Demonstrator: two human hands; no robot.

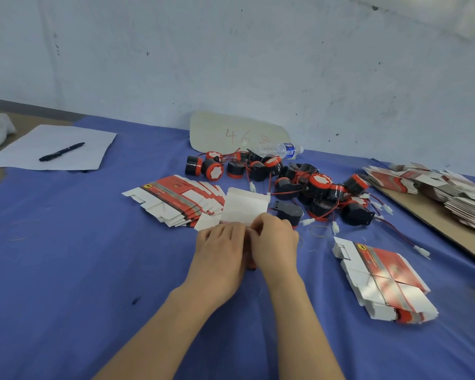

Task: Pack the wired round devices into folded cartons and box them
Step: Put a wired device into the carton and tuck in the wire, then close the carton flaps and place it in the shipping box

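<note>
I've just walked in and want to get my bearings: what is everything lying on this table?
Carton being folded: one, white inside showing, centre, in both hands.
Flat cartons: three lots, red and white; fanned stack left of centre, near stack at right, loose heap on a brown board, far right.
Round devices: tangled heap, uncounted, black and red, red wires, behind the carton.
Bottle: one, clear, lying by the wall.
Cardboard piece: one, beige, against the wall.
Paper sheet: one, white, far left, black pen on it.
Cloth: blue, covers the table.
Left hand, right hand: both grip the carton.
</note>
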